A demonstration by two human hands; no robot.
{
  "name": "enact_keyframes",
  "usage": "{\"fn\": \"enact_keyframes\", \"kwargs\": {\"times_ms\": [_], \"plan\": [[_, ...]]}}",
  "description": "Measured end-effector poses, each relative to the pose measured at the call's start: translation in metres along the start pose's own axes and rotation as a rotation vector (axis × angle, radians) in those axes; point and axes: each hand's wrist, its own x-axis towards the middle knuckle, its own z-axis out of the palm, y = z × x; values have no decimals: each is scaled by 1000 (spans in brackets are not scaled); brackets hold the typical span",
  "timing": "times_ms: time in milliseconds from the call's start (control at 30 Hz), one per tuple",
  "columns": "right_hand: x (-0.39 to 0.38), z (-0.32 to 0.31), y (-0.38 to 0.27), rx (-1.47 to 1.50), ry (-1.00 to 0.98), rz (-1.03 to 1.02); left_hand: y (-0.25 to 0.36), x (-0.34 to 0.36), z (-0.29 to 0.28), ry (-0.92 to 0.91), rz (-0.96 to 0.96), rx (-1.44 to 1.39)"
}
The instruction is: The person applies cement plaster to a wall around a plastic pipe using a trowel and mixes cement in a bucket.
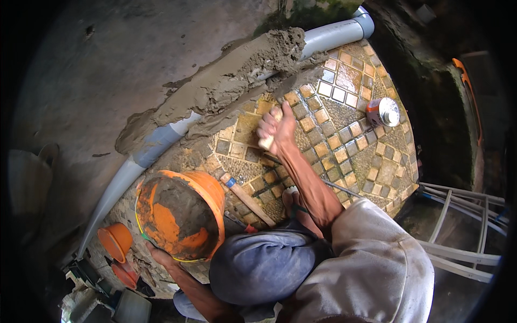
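Note:
My right hand [279,128] is closed round a pale wooden handle [267,142] over the patterned tiles; whatever is fixed to that handle is hidden. Just beyond it, a thick ridge of wet grey mortar [207,89] covers the middle of a grey pipe [333,39] along the wall. At lower left, my left hand [159,255] grips the near rim of an orange bucket [216,196]. The bucket tilts toward me, with mortar [188,207] inside and smeared on its wall. A hammer-like wooden handle [249,200] lies on the tiles beside the bucket.
A small paint-type can [383,112] stands on the tiles at right. Smaller orange containers [115,241] sit left of the bucket. A metal ladder [458,253] lies at lower right, and an orange-handled saw [467,89] is by the right wall. My sandaled foot [295,203] rests on the tiles.

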Motion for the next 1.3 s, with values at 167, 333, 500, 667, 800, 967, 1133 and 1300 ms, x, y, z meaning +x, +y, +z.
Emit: {"fn": "enact_keyframes", "kwargs": {"times_ms": [167,333,500,667,800,967,1133,1300], "plan": [[20,12,18,-8,-57,23,2,-5,21,-48,-15,-32],[17,18,23,52,18,86,0,0,12,-57,-18,-34],[-36,-16,-15,-205,-40,-31,-2,1,3,-43,-27,-36],[36,-14,-63,-180,17,3,1,-1,14,-32,-19,-21],[40,0,-50,-40,5,-28,0,-6,17,-29,-6,-9],[0,-7,-47,-96,-18,-181,4,-11,17,29,-2,-12],[68,10,-89,1,41,-108,2,-11,25,32,-5,28],[23,-6,-86,-51,-12,-147,4,-11,11,38,17,3]]}}
